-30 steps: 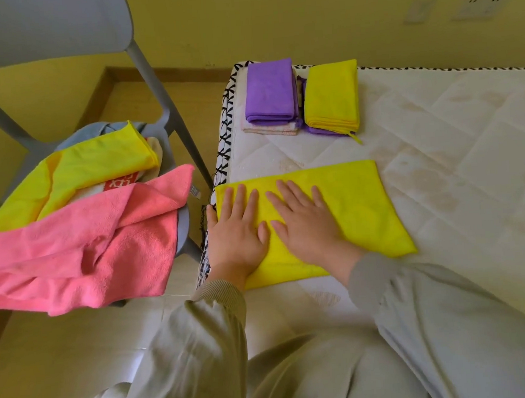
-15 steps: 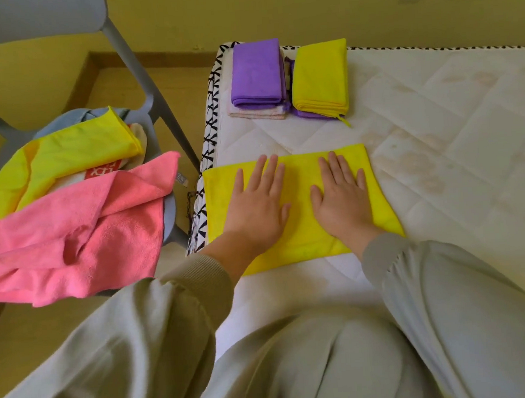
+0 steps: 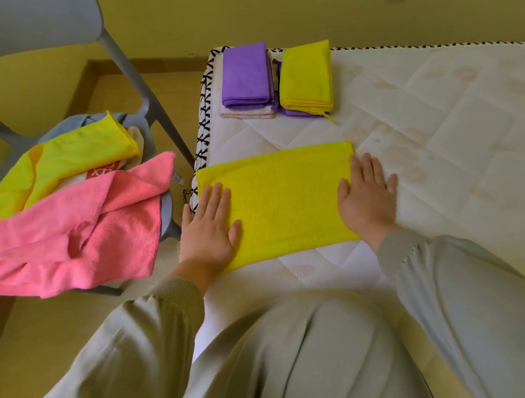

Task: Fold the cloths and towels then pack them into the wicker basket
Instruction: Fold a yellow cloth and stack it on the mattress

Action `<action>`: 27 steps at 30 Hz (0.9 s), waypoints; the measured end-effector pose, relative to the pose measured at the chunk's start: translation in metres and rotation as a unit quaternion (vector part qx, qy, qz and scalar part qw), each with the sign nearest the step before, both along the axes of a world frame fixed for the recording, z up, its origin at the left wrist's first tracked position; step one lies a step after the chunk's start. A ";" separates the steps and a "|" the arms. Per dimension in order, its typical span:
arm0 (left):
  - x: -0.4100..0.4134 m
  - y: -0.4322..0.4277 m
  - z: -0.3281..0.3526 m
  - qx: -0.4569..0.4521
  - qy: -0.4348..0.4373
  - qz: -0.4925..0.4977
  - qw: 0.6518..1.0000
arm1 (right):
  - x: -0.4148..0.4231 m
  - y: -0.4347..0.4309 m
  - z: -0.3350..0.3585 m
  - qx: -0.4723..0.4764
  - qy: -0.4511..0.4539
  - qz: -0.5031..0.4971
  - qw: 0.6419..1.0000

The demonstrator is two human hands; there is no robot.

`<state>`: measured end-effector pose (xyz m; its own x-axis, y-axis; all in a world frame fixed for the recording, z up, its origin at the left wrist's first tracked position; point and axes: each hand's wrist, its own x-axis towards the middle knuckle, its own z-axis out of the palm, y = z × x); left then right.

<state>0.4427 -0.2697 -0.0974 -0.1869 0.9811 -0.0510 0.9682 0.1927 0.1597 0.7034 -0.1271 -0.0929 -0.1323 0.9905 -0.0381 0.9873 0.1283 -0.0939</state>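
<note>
A pink towel [image 3: 71, 240] drapes the chair [image 3: 25, 22]. Your left hand [image 3: 209, 230] lies flat on the left end of the folded yellow cloth [image 3: 286, 197] on the mattress [image 3: 454, 160], your right hand [image 3: 368, 197] on its right end, all fingers [image 3: 217, 197] straight, released.

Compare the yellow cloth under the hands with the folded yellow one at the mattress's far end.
The near yellow cloth is a wide, flat strip; far yellow cloth is a smaller, thicker packet. Near yellow cloth lies straight on the mattress; far yellow cloth sits on a purple cloth. The left hand and right hand rest flat on the near yellow cloth's ends; neither touches the far yellow cloth. Shared: same bright yellow.
</note>
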 end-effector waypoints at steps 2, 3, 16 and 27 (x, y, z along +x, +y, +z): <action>0.000 0.001 0.000 0.002 0.001 0.003 1.000 | 0.001 0.000 0.001 0.006 0.021 -0.032 0.999; 0.000 0.001 0.000 0.002 0.001 0.004 1.000 | 0.000 0.000 0.001 0.007 0.026 -0.039 0.999; 0.003 0.003 0.008 -0.039 0.012 -0.006 0.999 | -0.035 0.017 0.030 -0.020 0.204 -0.195 0.959; 0.010 0.014 0.077 -0.041 -0.168 0.043 0.984 | -0.098 -0.024 0.138 0.017 0.395 0.094 0.914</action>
